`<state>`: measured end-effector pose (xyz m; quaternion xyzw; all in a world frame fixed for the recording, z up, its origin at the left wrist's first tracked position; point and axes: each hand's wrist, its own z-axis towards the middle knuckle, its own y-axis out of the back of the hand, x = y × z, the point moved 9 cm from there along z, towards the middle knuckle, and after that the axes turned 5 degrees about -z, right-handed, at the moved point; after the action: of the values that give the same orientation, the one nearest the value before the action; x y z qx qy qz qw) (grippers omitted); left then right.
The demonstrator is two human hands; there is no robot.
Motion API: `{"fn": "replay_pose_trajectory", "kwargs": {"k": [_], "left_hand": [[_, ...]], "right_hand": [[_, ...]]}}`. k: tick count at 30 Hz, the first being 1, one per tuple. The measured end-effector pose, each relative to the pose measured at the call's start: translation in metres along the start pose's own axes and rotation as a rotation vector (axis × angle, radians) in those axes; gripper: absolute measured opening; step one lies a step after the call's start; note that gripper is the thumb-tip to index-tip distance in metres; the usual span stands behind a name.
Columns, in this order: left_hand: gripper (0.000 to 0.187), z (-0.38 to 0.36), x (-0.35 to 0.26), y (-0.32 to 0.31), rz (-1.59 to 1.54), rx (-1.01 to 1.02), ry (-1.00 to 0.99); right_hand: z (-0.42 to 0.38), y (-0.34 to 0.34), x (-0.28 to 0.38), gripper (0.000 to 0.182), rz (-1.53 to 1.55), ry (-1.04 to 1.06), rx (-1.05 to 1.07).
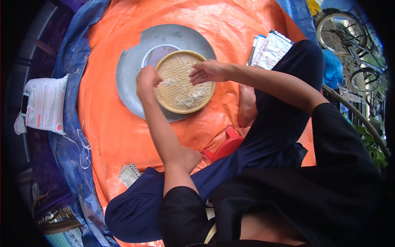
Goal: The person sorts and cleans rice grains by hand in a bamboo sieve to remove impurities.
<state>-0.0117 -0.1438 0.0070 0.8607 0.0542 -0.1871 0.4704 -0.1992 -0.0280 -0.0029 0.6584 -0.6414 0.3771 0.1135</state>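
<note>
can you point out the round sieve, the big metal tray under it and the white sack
round sieve [183, 88], head view, on the grain-covered mesh near its middle
metal tray [129, 68], head view, on the bare left part of its surface
white sack [45, 103], head view, on the middle of its printed face

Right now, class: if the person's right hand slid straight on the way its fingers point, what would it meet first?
The right hand points across the round sieve, low over the grain. Straight on, it would probably meet the left hand gripping the sieve's far rim first, though depth is hard to judge here.
</note>
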Motion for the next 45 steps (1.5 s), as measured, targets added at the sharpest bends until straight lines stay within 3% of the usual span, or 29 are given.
{"fn": "replay_pose_trajectory", "kwargs": {"k": [5, 14, 22, 32, 45], "left_hand": [[0.014, -0.005, 0.024, -0.002, -0.146, -0.101, 0.037], [0.015, -0.006, -0.002, -0.027, -0.103, -0.036, -0.004], [0.023, 0.010, -0.012, -0.039, 0.130, -0.209, -0.134], [0.013, -0.007, -0.053, -0.040, 0.315, -0.378, -0.225], [0.012, -0.019, -0.066, -0.051, 0.416, -0.376, -0.334]], "right_hand": [[0.001, 0.002, 0.000, 0.045, -0.054, -0.002, -0.009], [0.000, -0.003, 0.003, 0.044, -0.062, 0.007, 0.008], [0.001, 0.003, -0.001, 0.042, -0.024, -0.012, -0.018], [-0.009, -0.004, 0.008, 0.043, -0.030, 0.006, 0.018], [-0.022, -0.010, 0.008, 0.042, -0.005, 0.036, 0.045]]}}
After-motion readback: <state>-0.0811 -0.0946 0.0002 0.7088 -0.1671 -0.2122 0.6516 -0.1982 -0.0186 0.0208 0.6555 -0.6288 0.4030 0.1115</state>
